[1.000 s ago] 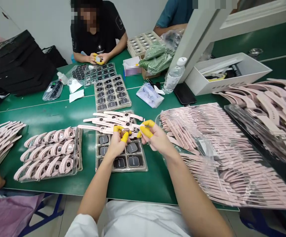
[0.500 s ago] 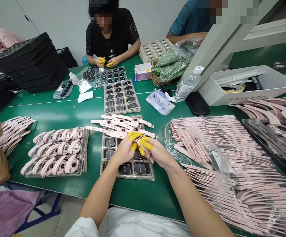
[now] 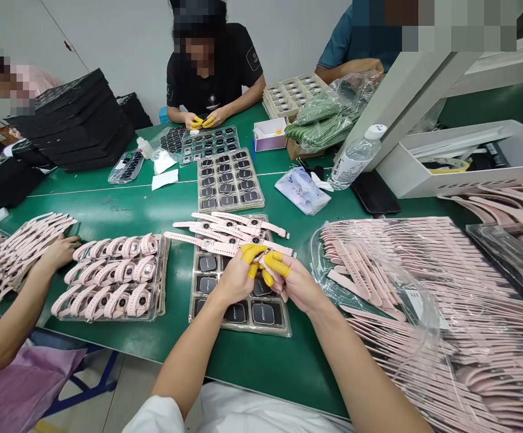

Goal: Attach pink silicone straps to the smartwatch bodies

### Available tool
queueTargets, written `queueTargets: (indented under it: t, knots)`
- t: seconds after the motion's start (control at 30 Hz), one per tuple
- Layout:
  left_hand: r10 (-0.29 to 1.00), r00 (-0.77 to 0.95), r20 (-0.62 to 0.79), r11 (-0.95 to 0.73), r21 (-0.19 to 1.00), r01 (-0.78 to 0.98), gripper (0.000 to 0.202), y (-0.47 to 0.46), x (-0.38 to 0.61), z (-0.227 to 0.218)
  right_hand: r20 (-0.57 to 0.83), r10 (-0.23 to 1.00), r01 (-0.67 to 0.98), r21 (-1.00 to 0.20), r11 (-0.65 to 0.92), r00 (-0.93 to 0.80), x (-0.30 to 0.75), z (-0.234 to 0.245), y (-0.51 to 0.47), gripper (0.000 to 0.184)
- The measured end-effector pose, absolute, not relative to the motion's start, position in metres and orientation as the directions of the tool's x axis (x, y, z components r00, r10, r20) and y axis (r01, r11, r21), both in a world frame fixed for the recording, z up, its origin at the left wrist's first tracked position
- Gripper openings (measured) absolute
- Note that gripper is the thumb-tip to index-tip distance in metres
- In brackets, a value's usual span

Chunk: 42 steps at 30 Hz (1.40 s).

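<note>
My left hand (image 3: 238, 278) and my right hand (image 3: 293, 281) meet over a clear tray (image 3: 242, 328) of dark square watch faces. Yellow finger cots cover several fingertips. Both hands are closed, pinching a small watch mostly hidden by the fingers; a pink watch strap (image 3: 281, 287) shows by my right palm. Just beyond my fingers, several pink-strapped watches (image 3: 229, 233) lie stretched flat across the tray's far part, their round dark sensors facing up.
Left stands a tray of looped pink watches (image 3: 117, 272), with a co-worker's hand (image 3: 60, 251) beside it. Bagged pink straps (image 3: 396, 264) spread to the right. Ahead are another watch-face tray (image 3: 230, 180), a tissue pack (image 3: 303, 190), a water bottle (image 3: 359, 157) and a slanting post (image 3: 417, 102).
The view has swung slightly left. The co-worker's hand at left has moved forward to the pink watches. The person opposite has brought both hands together. My hands keep their pinch.
</note>
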<state>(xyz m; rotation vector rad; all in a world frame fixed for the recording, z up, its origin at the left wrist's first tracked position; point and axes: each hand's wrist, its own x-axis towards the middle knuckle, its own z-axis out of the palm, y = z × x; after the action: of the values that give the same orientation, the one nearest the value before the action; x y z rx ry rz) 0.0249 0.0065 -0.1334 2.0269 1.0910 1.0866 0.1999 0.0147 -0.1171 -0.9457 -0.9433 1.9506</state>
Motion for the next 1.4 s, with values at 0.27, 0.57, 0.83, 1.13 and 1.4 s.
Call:
queueTargets:
  t: [0.27,0.57,0.83,1.13,1.4]
  knots:
    - [0.857,0.323,0.402,-0.509,0.759,0.405,0.038,0.006,0.025,-0.136,-0.292,0.853,-0.307,-0.842,-0.443,-0.432,0.2,-0.118,0.015,0.047]
    - [0.865,0.359,0.35,-0.497,0.693,0.522,0.05,0.007,0.021,-0.137,-0.298,0.889,-0.331,-0.848,-0.414,-0.349,0.195,-0.117,0.017,0.048]
    - [0.909,0.345,0.235,-0.376,0.82,0.431,0.044,0.002,0.024,-0.127,-0.256,0.935,-0.362,-0.871,-0.333,-0.245,0.192,-0.118,0.015,0.053]
    - [0.898,0.361,0.251,-0.419,0.736,0.531,0.034,0.004,0.025,-0.126,-0.266,0.929,-0.352,-0.87,-0.346,-0.256,0.191,-0.117,0.015,0.052]
    - [0.881,0.374,0.29,-0.459,0.718,0.523,0.04,0.002,0.025,-0.128,-0.258,0.934,-0.36,-0.87,-0.336,-0.247,0.192,-0.116,0.014,0.051]
